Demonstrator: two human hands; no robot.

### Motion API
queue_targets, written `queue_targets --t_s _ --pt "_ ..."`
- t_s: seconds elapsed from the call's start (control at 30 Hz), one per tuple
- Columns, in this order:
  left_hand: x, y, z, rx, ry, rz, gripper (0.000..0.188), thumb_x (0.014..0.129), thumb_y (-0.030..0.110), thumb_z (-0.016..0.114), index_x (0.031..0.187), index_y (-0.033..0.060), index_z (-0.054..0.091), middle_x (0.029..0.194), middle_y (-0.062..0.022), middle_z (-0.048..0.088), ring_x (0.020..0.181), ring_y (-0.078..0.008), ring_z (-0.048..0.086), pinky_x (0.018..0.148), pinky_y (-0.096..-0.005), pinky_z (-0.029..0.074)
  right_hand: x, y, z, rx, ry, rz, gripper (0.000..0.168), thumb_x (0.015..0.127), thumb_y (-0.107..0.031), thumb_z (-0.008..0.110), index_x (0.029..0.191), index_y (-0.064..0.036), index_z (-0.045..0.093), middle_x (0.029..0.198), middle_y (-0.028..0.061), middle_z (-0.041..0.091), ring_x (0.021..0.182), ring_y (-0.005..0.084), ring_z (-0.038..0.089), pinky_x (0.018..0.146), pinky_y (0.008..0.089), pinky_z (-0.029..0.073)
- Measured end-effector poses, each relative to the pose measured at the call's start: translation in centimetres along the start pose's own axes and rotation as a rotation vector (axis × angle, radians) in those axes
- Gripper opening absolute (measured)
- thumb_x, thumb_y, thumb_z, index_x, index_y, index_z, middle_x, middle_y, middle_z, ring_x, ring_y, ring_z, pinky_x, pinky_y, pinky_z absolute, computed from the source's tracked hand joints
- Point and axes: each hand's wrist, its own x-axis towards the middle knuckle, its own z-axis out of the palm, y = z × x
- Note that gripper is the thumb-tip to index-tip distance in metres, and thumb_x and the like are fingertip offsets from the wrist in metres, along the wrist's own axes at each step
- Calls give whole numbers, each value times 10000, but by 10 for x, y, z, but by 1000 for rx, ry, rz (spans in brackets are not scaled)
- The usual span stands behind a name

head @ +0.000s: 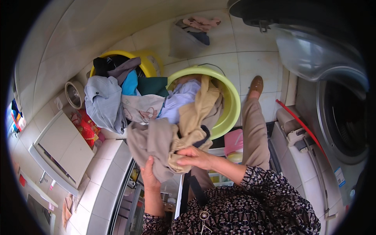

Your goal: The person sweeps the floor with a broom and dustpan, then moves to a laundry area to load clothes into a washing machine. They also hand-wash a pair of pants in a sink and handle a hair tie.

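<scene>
My left hand (151, 177) grips the lower edge of a taupe garment (151, 138), thumb on top of the cloth. Beside it, my right hand (196, 158) pinches the gathered waistband of tan trousers (192, 117). The tan cloth runs up into a yellow-green bucket (232, 100) with a wire handle. A pale lavender garment (182, 95) lies in that bucket and spills over its left side. To the left, a grey-blue shirt (102, 100), a printed cream cloth (144, 104) and a dark green cloth (151, 85) are heaped together.
A yellow bucket (154, 63) holding dark clothes stands behind the heap. On the tiled floor farther off sits a grey bag (185, 44) with clothes. At right is a front-loading washing machine (308, 102), its round glass door (311, 50) swung open. A red hose (299, 126) runs beside it.
</scene>
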Motion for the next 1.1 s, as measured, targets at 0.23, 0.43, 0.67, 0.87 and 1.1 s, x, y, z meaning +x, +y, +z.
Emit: queue_targets --t_s 0.23,0.43,0.67,0.87,1.1 --pt "-17 21 3 -121 36 174 540 1018 318 508 1434 -5 390 1387 -142 527 1240 -261 546 1057 -407 435 62 -51 -3 419 -182 -85 222 915 -194 615 986 -2 703 910 14 690 844 73 622 743 233 488" --pt "-16 13 -8 171 161 317 609 1027 326 528 1476 -27 317 1450 -138 449 1291 -241 475 1077 -365 385 85 -21 -19 343 182 -11 253 933 -250 609 1043 -34 681 919 4 671 819 91 636 670 248 501" --pt "-10 -3 -42 285 127 219 611 1039 368 484 1458 -53 341 1468 -150 435 1315 -241 453 1095 -350 356 47 0 -9 -358 561 2 287 969 -346 581 906 -70 633 709 -44 504 631 61 492 550 252 449" --pt "-24 11 -62 231 -40 182 625 1048 405 445 1443 -72 360 1484 -159 424 1336 -245 436 1111 -343 333 -15 21 17 -796 726 -161 357 990 -348 567 798 -47 578 666 -39 493 600 59 468 514 253 418" --pt "-29 38 -63 365 -306 283 552 1051 371 443 1397 -58 424 1421 -162 486 1307 -257 470 1098 -350 346 -63 17 88 -443 1107 -459 319 988 -261 594 1207 -36 535 788 -21 566 657 49 515 537 213 459"
